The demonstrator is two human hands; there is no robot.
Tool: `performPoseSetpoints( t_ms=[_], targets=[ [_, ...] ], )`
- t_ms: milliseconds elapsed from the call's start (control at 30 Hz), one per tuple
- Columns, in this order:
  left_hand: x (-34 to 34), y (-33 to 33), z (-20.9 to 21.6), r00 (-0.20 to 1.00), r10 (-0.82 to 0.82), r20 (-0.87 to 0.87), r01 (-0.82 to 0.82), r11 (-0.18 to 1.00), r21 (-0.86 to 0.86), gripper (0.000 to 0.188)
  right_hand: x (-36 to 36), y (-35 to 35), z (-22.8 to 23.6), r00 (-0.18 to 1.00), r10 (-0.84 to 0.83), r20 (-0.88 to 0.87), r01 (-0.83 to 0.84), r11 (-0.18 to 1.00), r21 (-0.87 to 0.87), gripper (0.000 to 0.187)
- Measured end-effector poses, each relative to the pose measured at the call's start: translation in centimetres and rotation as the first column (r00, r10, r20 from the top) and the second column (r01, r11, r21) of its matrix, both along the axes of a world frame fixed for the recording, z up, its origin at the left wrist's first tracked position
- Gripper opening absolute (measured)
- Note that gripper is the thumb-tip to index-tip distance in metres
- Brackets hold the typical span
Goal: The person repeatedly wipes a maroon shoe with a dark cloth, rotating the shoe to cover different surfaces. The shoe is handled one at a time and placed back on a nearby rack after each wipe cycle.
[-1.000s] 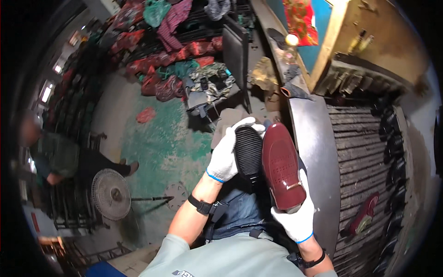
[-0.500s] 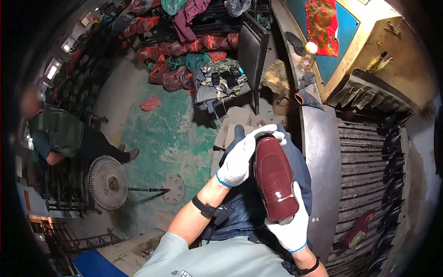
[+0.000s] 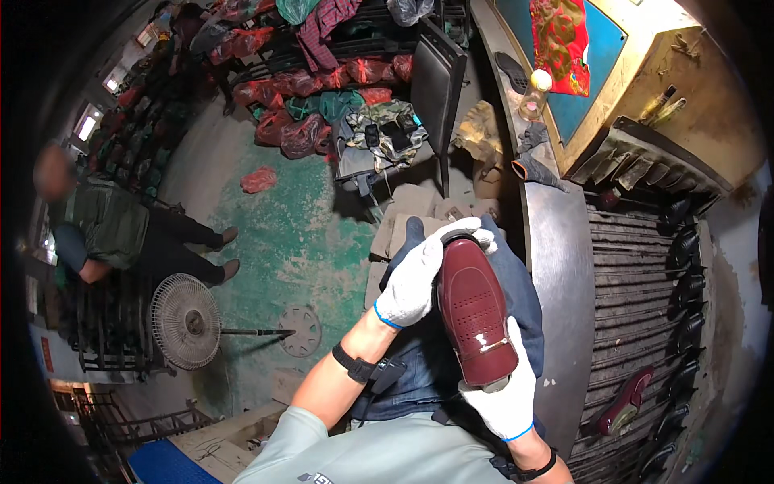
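Observation:
Over my lap I hold a dark red leather shoe (image 3: 477,300), its perforated upper facing me and its toe pointing away. A metal trim catches light near the heel end. My left hand (image 3: 419,274), in a white glove with a blue cuff, wraps around the toe end from the left side, with fingers over the far edge. My gloved right hand (image 3: 509,398) grips the heel end from below, thumb along the right side. Something grey shows at the shoe's heel opening; I cannot make out what it is. The sole is mostly hidden.
At my right a metal ledge (image 3: 560,266) borders a slatted rack (image 3: 633,323) with another red shoe (image 3: 625,402) and several dark shoes. A standing fan (image 3: 187,321) is on the left, near a person (image 3: 113,226). Ahead stands a black chair (image 3: 431,89) with clothes.
The shoe and both hands have shifted very slightly left in view; my grip stays the same. The person at the left appears a little more to the right, legs more apart.

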State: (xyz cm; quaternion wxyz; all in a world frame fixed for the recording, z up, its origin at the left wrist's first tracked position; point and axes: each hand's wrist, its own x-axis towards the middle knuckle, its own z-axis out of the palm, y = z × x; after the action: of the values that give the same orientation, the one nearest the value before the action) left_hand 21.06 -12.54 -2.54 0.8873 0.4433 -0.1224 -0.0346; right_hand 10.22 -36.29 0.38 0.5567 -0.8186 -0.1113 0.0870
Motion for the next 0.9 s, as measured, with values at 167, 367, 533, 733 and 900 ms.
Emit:
performPoseSetpoints(
  t_ms=[167,367,533,733,900],
  targets=[
    [-0.1,0.0,-0.2,1.000,0.008,-0.024,-0.008,1.000,-0.002,0.073,0.0,-0.2,-0.6,1.000,0.003,0.013,-0.002,0.998,-0.056,0.116],
    [0.0,0.2,-0.4,1.000,0.006,-0.028,-0.006,1.000,0.001,0.076,0.2,0.4,-0.4,0.997,-0.048,0.065,0.050,0.998,-0.038,0.102],
    [-0.3,0.4,1.2,0.998,0.035,-0.046,-0.026,0.982,0.186,0.091,0.4,0.7,-0.9,0.994,-0.082,0.065,0.085,0.995,-0.045,0.101],
    [-0.5,-0.3,2.3,0.973,0.120,-0.199,-0.086,0.982,0.168,0.086,0.9,1.0,-1.2,0.996,-0.060,0.067,0.062,0.998,-0.024,0.102],
    [-0.7,-0.5,1.6,0.968,0.140,-0.210,-0.122,0.988,0.097,0.080,0.9,0.8,-1.8,0.997,-0.041,0.060,0.042,0.999,-0.027,0.108]
  ],
)
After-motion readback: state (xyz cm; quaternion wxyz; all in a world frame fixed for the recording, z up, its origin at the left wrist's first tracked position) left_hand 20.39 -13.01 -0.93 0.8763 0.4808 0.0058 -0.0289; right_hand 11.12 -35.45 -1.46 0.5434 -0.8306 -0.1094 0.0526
